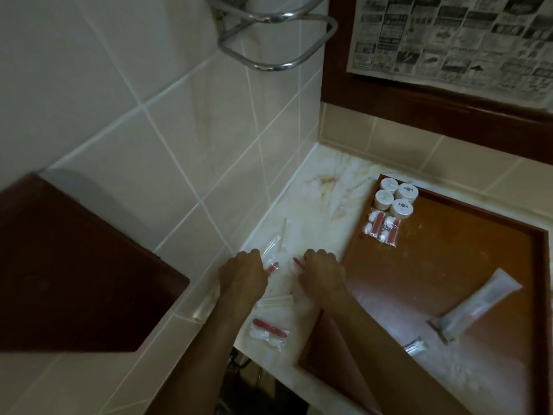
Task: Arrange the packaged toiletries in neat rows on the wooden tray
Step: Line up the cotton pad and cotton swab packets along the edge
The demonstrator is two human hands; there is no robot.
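Head view — both hands gripping clear packet beside tray.

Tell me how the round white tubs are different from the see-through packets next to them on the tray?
The round white tubs stand upright and are solid white; the clear packets lie flat and show red sticks and white bits inside. There are four tubs but two packets. Both sit in neat rows in the wooden tray's far corner.

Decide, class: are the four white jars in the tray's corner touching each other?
Touching. The head view shows the white jars packed in a tight square in the far corner of the tray, their round sides meeting with no tray floor showing between neighbours.
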